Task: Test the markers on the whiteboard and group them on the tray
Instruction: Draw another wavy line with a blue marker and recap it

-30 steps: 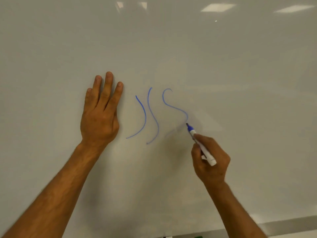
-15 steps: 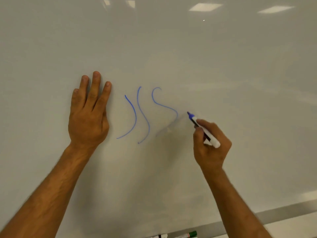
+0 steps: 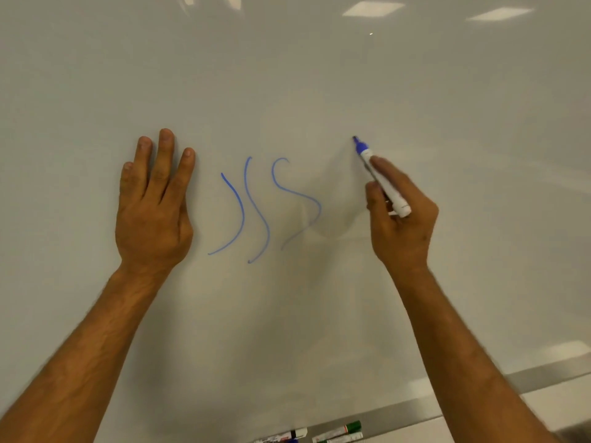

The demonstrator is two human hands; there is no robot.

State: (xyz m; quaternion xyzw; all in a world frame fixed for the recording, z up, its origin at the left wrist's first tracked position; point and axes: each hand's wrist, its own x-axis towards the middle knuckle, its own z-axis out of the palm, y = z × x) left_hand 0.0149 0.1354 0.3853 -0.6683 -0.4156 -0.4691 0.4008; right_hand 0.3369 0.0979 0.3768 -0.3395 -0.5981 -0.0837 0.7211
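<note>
Up close on my feed, a whiteboard (image 3: pixel 319 75) fills nearly the whole view from the head camera, its glossy surface catching reflections of ceiling lights along the top edge. Both bare forearms reach up from the bottom corners. I see the left hand (image 3: pixel 153 206) laid flat against the board, fingers (image 3: pixel 166 161) straight and held close together, pointing upward, holding nothing. To the right of it, the right hand (image 3: pixel 401 219) grips a blue marker (image 3: pixel 382 179), thumb and curled fingers pinching the white barrel near its middle, the uncapped blue tip aimed up and to the left, at or just off the board; I cannot tell whether it touches. Between the two hands stand three blue strokes (image 3: pixel 256 209), curved and roughly upright, side by side, the rightmost shaped like a loose S whose lower tail looks faint and smeared. Along the board's lower edge runs a grey metal tray (image 3: pixel 399 410), sloping up toward the right of the frame. On it, at the very bottom of the view, lie more markers: one with a green cap (image 3: pixel 339 431), and just left of it one with a dark cap (image 3: pixel 281 436), both lying lengthwise and partly cut off by the frame edge.
</note>
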